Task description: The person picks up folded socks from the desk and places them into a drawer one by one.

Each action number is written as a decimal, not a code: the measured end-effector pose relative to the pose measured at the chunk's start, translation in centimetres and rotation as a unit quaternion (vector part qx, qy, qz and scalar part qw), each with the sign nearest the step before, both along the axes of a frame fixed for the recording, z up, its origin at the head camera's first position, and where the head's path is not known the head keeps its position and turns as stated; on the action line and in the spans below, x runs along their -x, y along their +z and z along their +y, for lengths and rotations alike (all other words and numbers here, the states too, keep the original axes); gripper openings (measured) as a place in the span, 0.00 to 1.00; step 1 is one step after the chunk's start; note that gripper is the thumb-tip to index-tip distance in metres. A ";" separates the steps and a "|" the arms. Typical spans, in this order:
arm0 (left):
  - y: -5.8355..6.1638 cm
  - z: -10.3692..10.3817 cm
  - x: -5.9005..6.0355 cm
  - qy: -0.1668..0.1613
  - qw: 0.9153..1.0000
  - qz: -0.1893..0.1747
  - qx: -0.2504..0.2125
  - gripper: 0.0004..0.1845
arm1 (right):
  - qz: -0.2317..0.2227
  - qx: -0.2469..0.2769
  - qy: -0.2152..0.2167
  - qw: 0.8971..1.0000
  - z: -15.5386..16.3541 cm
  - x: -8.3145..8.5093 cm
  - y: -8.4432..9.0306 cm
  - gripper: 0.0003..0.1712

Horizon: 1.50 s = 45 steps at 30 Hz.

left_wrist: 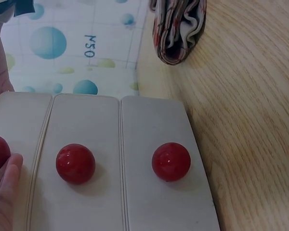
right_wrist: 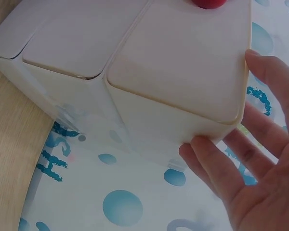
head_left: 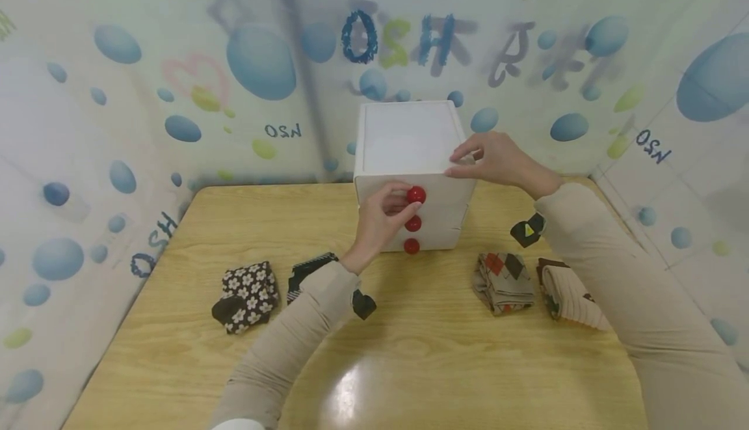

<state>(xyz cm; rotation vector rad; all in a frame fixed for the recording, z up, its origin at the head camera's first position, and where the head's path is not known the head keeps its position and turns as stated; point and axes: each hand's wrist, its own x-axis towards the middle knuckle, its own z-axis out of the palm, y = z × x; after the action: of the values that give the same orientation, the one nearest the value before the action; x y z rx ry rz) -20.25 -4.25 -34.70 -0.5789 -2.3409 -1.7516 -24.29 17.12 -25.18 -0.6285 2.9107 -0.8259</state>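
A small white drawer unit [head_left: 409, 137] stands toward the back of the table, with red round knobs on the fronts of its three stacked drawers. My left hand [head_left: 383, 215] pinches the top knob [head_left: 416, 195] between thumb and fingers. Below it, the middle knob [left_wrist: 75, 164] and the bottom knob [left_wrist: 171, 161] are untouched. My right hand [right_wrist: 265, 144] grips the unit's upper right corner, thumb at the top edge and fingertips against the side. The top drawer's front [right_wrist: 183, 62] sits close against the unit's body.
Folded socks lie on the wooden table [head_left: 433, 365]: a flowered pair [head_left: 251, 293] and a dark striped pair [head_left: 310, 270] on the left, an argyle pair [head_left: 506, 280] and a cream striped pair [head_left: 570, 293] on the right. Behind hangs a bubble-patterned curtain [head_left: 234, 137].
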 end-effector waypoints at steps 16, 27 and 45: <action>2.1 0.1 -2.1 0.004 1.000 -0.016 0.013 0.15 | -0.018 0.010 0.002 1.000 0.4 0.3 -0.2 0.23; 2.4 0.0 -2.9 -0.012 1.000 -0.005 -0.009 0.15 | -0.024 0.007 0.006 1.000 0.5 0.4 -0.1 0.23; 2.5 -0.2 -4.6 -0.031 0.999 -0.008 0.007 0.15 | -0.013 -0.004 0.020 1.000 0.4 0.6 0.2 0.21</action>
<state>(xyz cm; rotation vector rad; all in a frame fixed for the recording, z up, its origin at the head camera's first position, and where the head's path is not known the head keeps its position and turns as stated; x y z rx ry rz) -15.64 -4.41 -32.18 -0.6474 -2.3719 -1.7749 -24.86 17.48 -25.03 -0.6677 2.8662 -0.8120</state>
